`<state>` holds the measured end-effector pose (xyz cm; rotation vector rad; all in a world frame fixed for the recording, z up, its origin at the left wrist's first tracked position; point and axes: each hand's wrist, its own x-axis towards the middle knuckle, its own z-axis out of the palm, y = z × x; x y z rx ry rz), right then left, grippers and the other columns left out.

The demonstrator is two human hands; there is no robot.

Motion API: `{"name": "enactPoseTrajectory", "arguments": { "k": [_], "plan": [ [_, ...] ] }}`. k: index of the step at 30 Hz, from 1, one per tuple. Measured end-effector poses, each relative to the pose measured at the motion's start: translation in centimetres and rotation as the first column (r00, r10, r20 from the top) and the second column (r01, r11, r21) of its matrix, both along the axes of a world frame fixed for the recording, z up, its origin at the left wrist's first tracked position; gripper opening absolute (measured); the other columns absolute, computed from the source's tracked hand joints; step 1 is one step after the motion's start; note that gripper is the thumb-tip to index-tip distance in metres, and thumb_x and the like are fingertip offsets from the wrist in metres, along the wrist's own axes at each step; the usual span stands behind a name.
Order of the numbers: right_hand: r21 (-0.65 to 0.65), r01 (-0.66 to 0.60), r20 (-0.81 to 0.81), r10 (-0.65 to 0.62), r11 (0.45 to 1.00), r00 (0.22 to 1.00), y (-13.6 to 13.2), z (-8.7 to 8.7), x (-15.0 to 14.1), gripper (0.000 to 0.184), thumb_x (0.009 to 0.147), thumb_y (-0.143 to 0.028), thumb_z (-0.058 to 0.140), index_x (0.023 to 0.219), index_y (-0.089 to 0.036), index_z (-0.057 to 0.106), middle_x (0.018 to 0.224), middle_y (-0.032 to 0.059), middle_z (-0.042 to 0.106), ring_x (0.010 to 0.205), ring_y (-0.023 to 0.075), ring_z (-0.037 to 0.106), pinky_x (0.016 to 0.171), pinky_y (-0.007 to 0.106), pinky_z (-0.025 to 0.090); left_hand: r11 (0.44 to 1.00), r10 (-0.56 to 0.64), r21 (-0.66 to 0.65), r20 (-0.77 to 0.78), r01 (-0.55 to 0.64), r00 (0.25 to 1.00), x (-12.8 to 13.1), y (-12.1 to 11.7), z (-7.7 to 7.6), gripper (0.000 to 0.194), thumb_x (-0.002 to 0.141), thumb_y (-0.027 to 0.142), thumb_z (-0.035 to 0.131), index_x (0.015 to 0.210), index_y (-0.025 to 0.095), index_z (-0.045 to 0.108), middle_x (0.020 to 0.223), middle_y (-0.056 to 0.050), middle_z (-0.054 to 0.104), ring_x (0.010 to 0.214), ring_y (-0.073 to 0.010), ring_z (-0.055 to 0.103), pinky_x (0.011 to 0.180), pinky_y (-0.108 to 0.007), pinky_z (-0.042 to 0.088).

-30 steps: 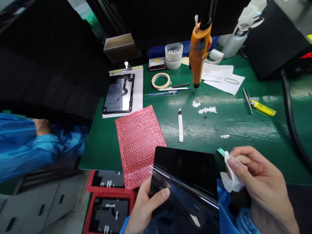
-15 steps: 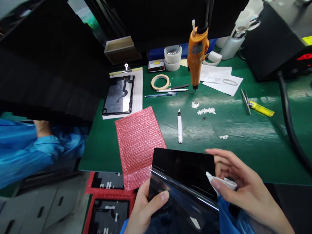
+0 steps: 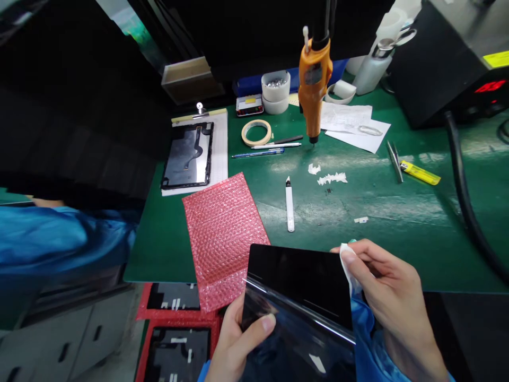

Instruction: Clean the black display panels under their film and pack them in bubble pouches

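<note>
My left hand (image 3: pixel 238 339) grips the lower left edge of a black glossy tablet screen (image 3: pixel 300 276), thumb pressed on a clear protective film (image 3: pixel 294 329) that is peeled partway up from its near half. My right hand (image 3: pixel 384 289) is closed on a small white wipe (image 3: pixel 348 268) and holds it against the screen's far right corner. Both hands hold the tablet at the front edge of the green bench mat (image 3: pixel 358 201).
A pink bubble-wrap bag (image 3: pixel 222 233) lies left of the tablet. A white craft knife (image 3: pixel 289 204), tape roll (image 3: pixel 256 132), pens, tweezers (image 3: pixel 394 159), yellow lighter (image 3: pixel 420 173) and hanging orange screwdriver (image 3: pixel 314 87) are beyond. Another tablet back (image 3: pixel 186 156) lies far left. A person's blue sleeve (image 3: pixel 59 239) is at left.
My right hand has moved left from beside the tablet onto its far right corner, carrying the white wipe. My left hand has kept its grip.
</note>
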<state>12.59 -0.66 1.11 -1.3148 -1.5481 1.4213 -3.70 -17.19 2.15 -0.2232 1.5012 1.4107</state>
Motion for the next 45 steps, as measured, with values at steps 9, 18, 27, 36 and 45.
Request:
{"name": "enactPoseTrajectory", "arguments": {
  "k": [9, 18, 27, 36, 45],
  "plan": [
    [-0.09, -0.139, -0.07, 0.133, 0.986, 0.989, 0.9, 0.0, 0.6, 0.035, 0.083, -0.052, 0.1, 0.097, -0.022, 0.089, 0.068, 0.0026, 0.067, 0.054, 0.0131, 0.058, 0.047, 0.02, 0.048, 1.0, 0.006, 0.019, 0.033, -0.007, 0.999, -0.3, -0.2, -0.1, 0.054, 0.054, 0.051, 0.118, 0.089, 0.019, 0.093, 0.076, -0.006, 0.085, 0.079, -0.0303, 0.085, 0.078, -0.034, 0.068],
    [-0.043, 0.11, 0.003, -0.11, 0.993, 0.994, 0.4, -0.4, -0.8, 0.042, 0.1, -0.062, 0.087, 0.091, -0.021, 0.086, 0.062, 0.001, 0.06, 0.052, 0.0113, 0.044, 0.044, 0.022, 0.031, 0.998, -0.05, 0.03, 0.014, 0.05, 0.999, -0.5, 0.0, -0.1, 0.053, 0.058, 0.054, 0.117, 0.09, 0.018, 0.094, 0.083, -0.007, 0.087, 0.078, -0.0268, 0.082, 0.078, -0.032, 0.066],
    [-0.104, 0.144, -0.009, -0.145, 0.984, 0.989, 1.2, 1.2, 0.9, 0.04, 0.09, -0.065, 0.097, 0.099, -0.027, 0.092, 0.064, 0.0016, 0.063, 0.05, 0.0114, 0.05, 0.04, 0.02, 0.038, 0.995, -0.094, 0.012, -0.03, 0.094, 0.995, -1.0, -0.4, -0.5, 0.055, 0.061, 0.059, 0.114, 0.093, 0.019, 0.094, 0.088, -0.008, 0.088, 0.087, -0.0264, 0.081, 0.082, -0.03, 0.064],
    [-0.07, -0.217, -0.067, 0.212, 0.974, 0.975, 0.0, 0.6, 3.0, 0.028, 0.103, -0.053, 0.089, 0.116, -0.03, 0.079, 0.062, -0.0042, 0.063, 0.05, 0.0123, 0.055, 0.05, 0.022, 0.044, 0.998, -0.059, 0.009, 0.019, 0.059, 0.998, -0.8, 0.2, 0.0, 0.054, 0.058, 0.056, 0.116, 0.093, 0.02, 0.095, 0.086, -0.006, 0.087, 0.084, -0.0259, 0.082, 0.081, -0.03, 0.066],
    [-0.12, -0.215, -0.086, 0.205, 0.969, 0.975, 0.6, -0.1, 0.5, 0.048, 0.1, -0.067, 0.085, 0.088, -0.022, 0.073, 0.062, -0.0023, 0.053, 0.051, 0.0125, 0.047, 0.047, 0.024, 0.035, 0.999, -0.044, 0.012, -0.05, 0.045, 0.998, -0.4, -0.1, -0.1, 0.053, 0.06, 0.058, 0.116, 0.089, 0.021, 0.093, 0.081, -0.005, 0.087, 0.083, -0.024, 0.082, 0.082, -0.027, 0.063]
  ]
}}
